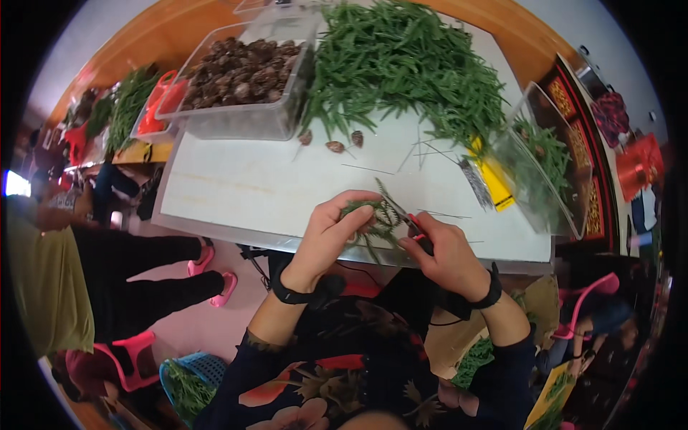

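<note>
Over the table's near edge, my left hand point(331, 231) is closed on a small bunch of green sprigs point(380, 231), thumb pressed on top. My right hand point(450, 252), just to the right, grips scissors point(418, 232) with red and black handles. Their dark blades point up and left, against the needle-like leaves. Whether the blades are closed is hard to make out. Beyond my hands, thin wires point(367, 169) lie scattered on the white tabletop point(236, 186), along with a few brown pine cones point(335, 146).
A clear bin point(228, 115) of pine cones stands far left, beside a large heap of green sprigs point(408, 64). At right are a yellow packet point(494, 183) with dark wires and a clear container point(548, 193) holding greenery. Another person point(143, 279) stands at left near a blue basket point(204, 369).
</note>
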A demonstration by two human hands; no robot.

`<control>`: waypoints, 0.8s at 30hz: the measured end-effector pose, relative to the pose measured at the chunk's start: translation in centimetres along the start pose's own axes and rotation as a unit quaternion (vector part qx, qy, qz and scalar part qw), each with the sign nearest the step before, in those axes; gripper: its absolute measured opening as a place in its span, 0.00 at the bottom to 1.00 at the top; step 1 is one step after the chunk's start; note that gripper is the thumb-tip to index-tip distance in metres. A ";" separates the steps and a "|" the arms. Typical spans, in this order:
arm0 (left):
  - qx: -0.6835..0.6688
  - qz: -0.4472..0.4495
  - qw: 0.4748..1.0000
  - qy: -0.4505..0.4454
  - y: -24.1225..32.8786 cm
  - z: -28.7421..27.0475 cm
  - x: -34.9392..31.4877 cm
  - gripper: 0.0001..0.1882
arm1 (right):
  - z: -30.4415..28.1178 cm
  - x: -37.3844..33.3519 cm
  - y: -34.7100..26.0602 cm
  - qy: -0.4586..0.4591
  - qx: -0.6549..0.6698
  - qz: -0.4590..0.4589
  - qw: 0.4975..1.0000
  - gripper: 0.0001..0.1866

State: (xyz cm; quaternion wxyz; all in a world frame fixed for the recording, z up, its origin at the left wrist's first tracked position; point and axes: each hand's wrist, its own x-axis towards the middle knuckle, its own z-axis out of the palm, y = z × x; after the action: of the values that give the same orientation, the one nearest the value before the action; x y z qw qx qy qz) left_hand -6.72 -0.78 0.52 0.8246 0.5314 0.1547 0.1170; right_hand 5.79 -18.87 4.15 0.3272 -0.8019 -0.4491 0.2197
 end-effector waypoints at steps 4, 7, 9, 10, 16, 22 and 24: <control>0.064 0.029 0.997 -0.019 -0.7 0.6 0.2 0.15 | -0.4 -0.6 0.7 0.018 -0.024 -0.008 1.000 0.16; 0.063 0.017 0.997 -0.032 -0.4 0.2 -0.4 0.17 | -0.4 -0.5 0.1 0.000 -0.044 -0.005 0.999 0.17; 0.070 0.029 0.997 -0.022 -0.7 -0.3 -0.4 0.18 | -0.4 -0.3 -0.2 0.006 -0.049 -0.015 0.999 0.17; 0.073 0.034 0.997 -0.018 -0.9 -0.4 -0.4 0.19 | -0.3 -0.3 -0.1 0.010 -0.055 -0.025 0.998 0.17; 0.126 0.063 0.990 -0.006 -1.2 -0.3 -0.5 0.19 | -0.6 -0.6 -0.7 0.038 -0.087 -0.026 0.995 0.17; 0.225 0.156 0.961 0.044 -0.5 1.2 -1.8 0.21 | -0.2 -1.2 -0.5 0.061 -0.136 -0.039 0.988 0.18; 0.206 0.153 0.963 0.086 -0.4 1.8 -2.4 0.22 | -0.7 -2.2 -0.4 0.068 -0.137 -0.016 0.988 0.18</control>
State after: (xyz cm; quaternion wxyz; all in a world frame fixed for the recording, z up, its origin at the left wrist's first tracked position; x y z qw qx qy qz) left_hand -8.26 -3.32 1.20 0.6536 0.6949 0.1625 0.2520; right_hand 4.91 -20.79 5.09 0.2471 -0.8448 -0.4648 0.0959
